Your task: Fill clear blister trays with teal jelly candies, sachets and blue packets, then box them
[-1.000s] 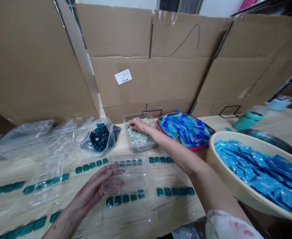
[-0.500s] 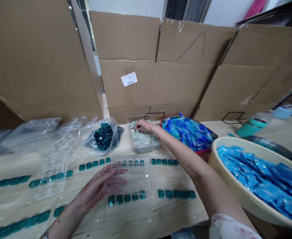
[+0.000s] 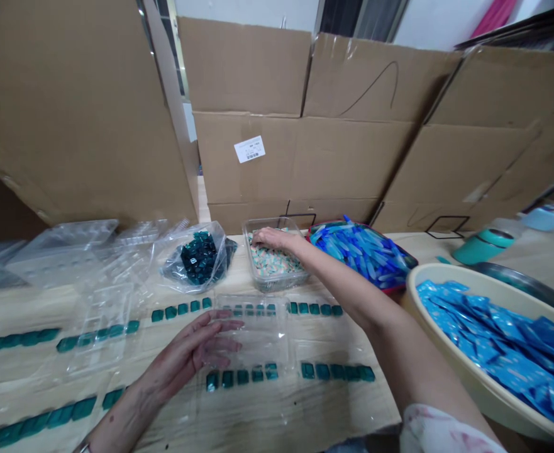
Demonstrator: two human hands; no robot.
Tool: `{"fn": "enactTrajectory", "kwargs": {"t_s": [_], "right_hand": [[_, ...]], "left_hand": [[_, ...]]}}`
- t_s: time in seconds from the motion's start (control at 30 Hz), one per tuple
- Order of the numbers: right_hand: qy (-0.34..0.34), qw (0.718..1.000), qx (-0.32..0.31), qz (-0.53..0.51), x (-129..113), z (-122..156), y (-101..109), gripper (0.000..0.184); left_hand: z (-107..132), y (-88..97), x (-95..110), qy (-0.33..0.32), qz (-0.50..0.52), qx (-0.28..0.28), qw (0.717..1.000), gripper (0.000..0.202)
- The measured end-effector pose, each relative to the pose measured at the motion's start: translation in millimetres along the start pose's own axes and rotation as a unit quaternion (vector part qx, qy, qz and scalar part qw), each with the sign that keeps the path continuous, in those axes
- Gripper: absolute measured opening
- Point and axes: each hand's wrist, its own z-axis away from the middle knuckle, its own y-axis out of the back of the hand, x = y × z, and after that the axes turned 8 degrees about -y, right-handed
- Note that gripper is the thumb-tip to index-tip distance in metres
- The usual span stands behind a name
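Observation:
My left hand [image 3: 196, 351] lies flat with fingers stretched out on the left edge of a clear plastic tray [image 3: 258, 336] that holds rows of teal square pieces [image 3: 241, 376]. My right hand [image 3: 271, 238] reaches forward into a small clear tub [image 3: 277, 280] filled with pale pink and green pieces, its fingers curled down among them. What those fingers hold is hidden.
A clear bag of dark teal pieces [image 3: 199, 257] lies left of the tub. A red tray of blue sticks [image 3: 361, 251] and a cream basin [image 3: 451, 371] of blue sachets stand at right. More clear trays [image 3: 102, 327] lie left. Cardboard boxes [image 3: 305, 126] wall the back. A teal cup [image 3: 481, 244] stands far right.
The view has shifted a little. My right hand has stirred slightly inside the tub. My left hand stays on the tray.

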Motion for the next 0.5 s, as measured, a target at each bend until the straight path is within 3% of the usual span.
{"fn": "enactTrajectory", "kwargs": {"t_s": [0.1, 0.23, 0.37, 0.5], "right_hand": [[0.0, 0.998, -0.026, 0.049, -4, -1, 1, 0.015], [0.011, 0.998, -0.003, 0.063, -5, 5, 3, 0.017], [-0.039, 0.999, 0.031, -0.01, -1, 15, 9, 0.013], [-0.069, 0.992, 0.023, -0.102, 7, 18, 12, 0.011]], "left_hand": [[-1, 0.5, 0, -0.002, 0.003, 0.005, 1.0, 0.033], [-1, 1.6, 0, -0.003, 0.001, -0.001, 1.0, 0.031], [0, -0.5, 1, -0.006, -0.002, -0.004, 1.0, 0.03], [2, -4.6, 3, -0.001, -0.003, -0.004, 1.0, 0.035]]}}
